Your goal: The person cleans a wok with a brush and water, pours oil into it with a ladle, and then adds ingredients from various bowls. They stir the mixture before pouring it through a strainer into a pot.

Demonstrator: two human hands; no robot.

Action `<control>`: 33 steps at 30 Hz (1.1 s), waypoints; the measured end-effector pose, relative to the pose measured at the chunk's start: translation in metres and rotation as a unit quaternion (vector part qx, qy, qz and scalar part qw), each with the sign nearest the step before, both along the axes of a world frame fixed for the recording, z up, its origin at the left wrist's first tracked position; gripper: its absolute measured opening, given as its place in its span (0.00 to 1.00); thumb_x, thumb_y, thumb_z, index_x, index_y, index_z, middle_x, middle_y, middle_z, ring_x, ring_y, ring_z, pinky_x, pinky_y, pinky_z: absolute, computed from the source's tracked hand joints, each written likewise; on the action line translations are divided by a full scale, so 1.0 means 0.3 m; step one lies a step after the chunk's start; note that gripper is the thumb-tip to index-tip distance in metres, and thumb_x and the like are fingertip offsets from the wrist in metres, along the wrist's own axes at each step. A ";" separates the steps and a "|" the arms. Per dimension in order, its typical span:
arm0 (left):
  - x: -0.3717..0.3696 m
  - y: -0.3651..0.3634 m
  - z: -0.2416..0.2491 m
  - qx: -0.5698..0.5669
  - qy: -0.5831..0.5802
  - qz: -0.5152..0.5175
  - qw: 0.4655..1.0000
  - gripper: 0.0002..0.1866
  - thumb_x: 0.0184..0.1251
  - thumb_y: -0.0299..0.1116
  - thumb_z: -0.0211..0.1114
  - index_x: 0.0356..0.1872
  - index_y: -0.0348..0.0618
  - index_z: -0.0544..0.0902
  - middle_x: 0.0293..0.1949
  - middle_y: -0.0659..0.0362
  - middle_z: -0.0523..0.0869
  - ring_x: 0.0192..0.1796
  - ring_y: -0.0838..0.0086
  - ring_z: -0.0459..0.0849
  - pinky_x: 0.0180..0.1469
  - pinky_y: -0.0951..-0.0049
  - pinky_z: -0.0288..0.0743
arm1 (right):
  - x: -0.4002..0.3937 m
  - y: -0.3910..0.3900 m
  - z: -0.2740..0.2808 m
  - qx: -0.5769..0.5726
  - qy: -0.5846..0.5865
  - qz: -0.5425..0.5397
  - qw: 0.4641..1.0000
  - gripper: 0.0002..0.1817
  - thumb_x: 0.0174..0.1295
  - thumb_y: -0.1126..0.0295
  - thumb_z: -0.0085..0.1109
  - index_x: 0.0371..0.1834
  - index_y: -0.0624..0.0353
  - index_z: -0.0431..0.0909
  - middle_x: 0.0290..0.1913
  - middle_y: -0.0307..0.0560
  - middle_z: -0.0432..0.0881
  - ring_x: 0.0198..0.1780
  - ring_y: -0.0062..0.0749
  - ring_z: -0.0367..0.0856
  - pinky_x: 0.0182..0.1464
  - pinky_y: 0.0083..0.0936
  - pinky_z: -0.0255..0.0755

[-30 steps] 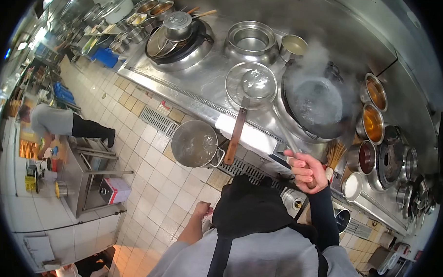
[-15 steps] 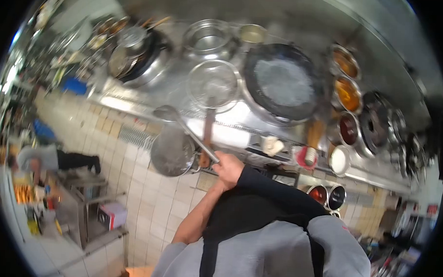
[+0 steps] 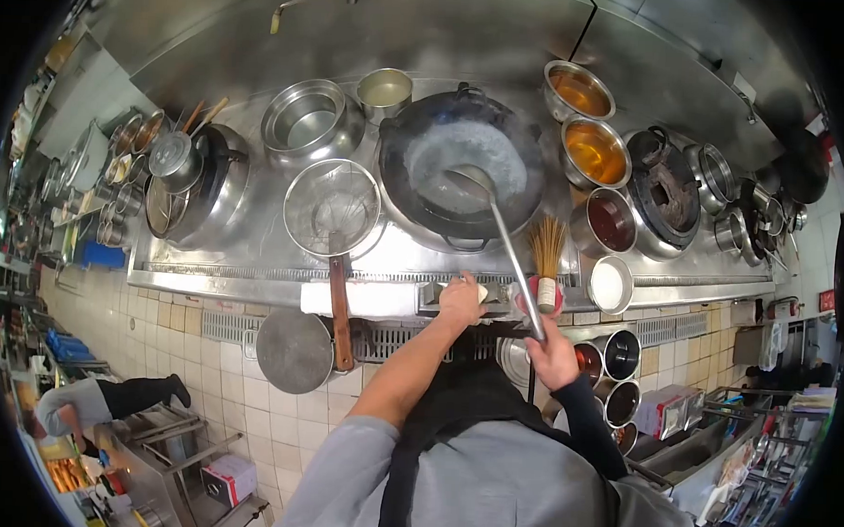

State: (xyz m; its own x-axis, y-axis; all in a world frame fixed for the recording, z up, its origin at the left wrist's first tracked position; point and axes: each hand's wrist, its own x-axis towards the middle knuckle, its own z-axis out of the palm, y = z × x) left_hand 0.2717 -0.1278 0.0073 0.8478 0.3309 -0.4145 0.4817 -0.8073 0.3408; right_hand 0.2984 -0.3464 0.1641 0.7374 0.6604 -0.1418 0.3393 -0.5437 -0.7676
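Observation:
My right hand [image 3: 554, 355] is closed round the handle end of a long metal ladle [image 3: 507, 231]. The ladle's bowl rests in the cloudy liquid of the large black wok [image 3: 395, 170]. At the counter's front edge, my left hand [image 3: 459, 302] has its fingers closed on a white cloth [image 3: 481, 293], which it partly hides. A bamboo brush [image 3: 547, 254] stands just right of the ladle handle. Left of the wok lies a round wire strainer [image 3: 332, 205], its wooden handle reaching over the counter edge.
Pots with orange liquid [image 3: 593, 153], a dark red sauce pot [image 3: 611, 221] and a white-filled bowl [image 3: 611, 284] stand right of the wok. A round grey pan [image 3: 294, 352] hangs below the counter edge. Another person [image 3: 68, 407] is bent over at the far left.
The ladle has swung from left of the hands into the wok. My hands, close together at its handle before, are apart: the right keeps the ladle, the left is at the cloth. The view has shifted.

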 end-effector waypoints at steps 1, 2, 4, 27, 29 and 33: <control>0.007 0.010 0.003 -0.002 0.003 -0.009 1.000 0.50 0.54 0.49 0.72 0.68 0.24 0.58 0.53 0.40 0.81 0.53 0.52 0.82 0.57 0.62 0.77 | 0.009 -0.040 -0.014 -0.014 0.003 -0.021 1.000 0.23 0.61 0.71 0.59 0.60 0.60 0.70 0.28 0.60 0.79 0.26 0.52 0.80 0.32 0.38 0.73; 0.016 0.022 -0.021 -0.012 0.004 -0.012 1.000 0.49 0.53 0.50 0.72 0.66 0.23 0.59 0.51 0.40 0.81 0.52 0.53 0.83 0.57 0.63 0.77 | 0.016 -0.078 -0.026 -0.028 0.007 -0.042 0.999 0.23 0.60 0.71 0.60 0.59 0.61 0.71 0.28 0.59 0.79 0.26 0.51 0.80 0.32 0.37 0.73; 0.022 0.050 -0.067 -0.033 0.008 -0.019 0.999 0.48 0.53 0.51 0.72 0.64 0.22 0.61 0.48 0.39 0.83 0.50 0.54 0.85 0.56 0.63 0.78 | 0.021 -0.120 -0.038 -0.041 0.014 -0.077 0.996 0.22 0.60 0.71 0.60 0.58 0.62 0.71 0.27 0.58 0.79 0.26 0.47 0.80 0.32 0.36 0.72; 0.244 0.238 -0.060 -0.578 -0.175 0.587 0.539 0.10 0.59 0.35 0.65 0.34 0.42 0.75 0.24 0.57 0.78 0.20 0.69 0.78 0.15 0.76 0.69 | 0.366 0.330 -0.160 0.251 0.665 -0.132 0.691 0.11 0.68 0.69 0.55 0.49 0.61 0.70 0.24 0.33 0.68 0.18 0.14 0.65 0.17 0.15 0.60; 0.232 0.198 -0.001 -0.562 -0.209 0.584 0.548 0.10 0.60 0.35 0.65 0.34 0.42 0.75 0.24 0.57 0.78 0.19 0.69 0.77 0.14 0.76 0.69 | 0.429 0.330 -0.129 0.286 0.784 -0.109 0.540 0.10 0.69 0.69 0.54 0.45 0.64 0.70 0.25 0.32 0.67 0.19 0.12 0.63 0.17 0.11 0.59; 0.241 0.184 0.001 -0.558 -0.247 0.584 0.535 0.10 0.62 0.35 0.65 0.35 0.42 0.75 0.25 0.58 0.78 0.19 0.73 0.75 0.15 0.77 0.68 | 0.445 0.328 -0.061 0.266 0.797 -0.102 0.533 0.13 0.70 0.68 0.54 0.49 0.66 0.71 0.25 0.32 0.67 0.19 0.11 0.64 0.17 0.11 0.60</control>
